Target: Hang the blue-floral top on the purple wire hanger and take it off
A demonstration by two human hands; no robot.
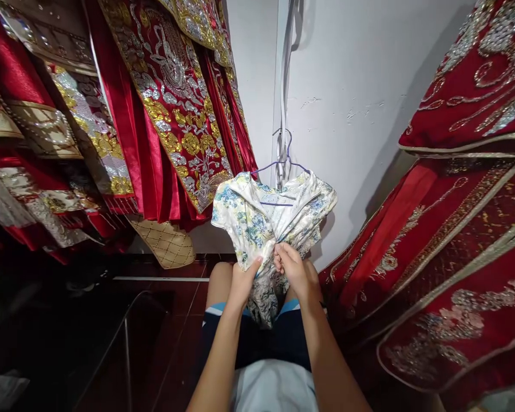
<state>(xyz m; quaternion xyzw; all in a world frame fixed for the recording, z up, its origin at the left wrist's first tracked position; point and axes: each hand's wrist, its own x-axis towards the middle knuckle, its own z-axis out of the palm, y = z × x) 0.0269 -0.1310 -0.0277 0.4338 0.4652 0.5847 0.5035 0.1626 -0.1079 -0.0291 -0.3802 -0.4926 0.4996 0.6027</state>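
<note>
A white floral shirt (249,223) with blue and yellow flowers hangs on a thin purple wire hanger (269,166) in front of me. Its collar is open and its lower part drapes between my knees. My left hand (245,277) grips the left front of the shirt, thumb on top of the fabric. Beside it, my right hand (288,264) pinches the front edge near the middle, below the neckline. Whatever small part lies between those right fingertips is hidden.
Red embroidered garments with gold and silver (184,114) hang on the left. More red beaded garments (446,229) hang close on the right. A white strap (284,68) runs down the pale wall (347,74) to the hanger. A white rod (161,279) lies low on the left.
</note>
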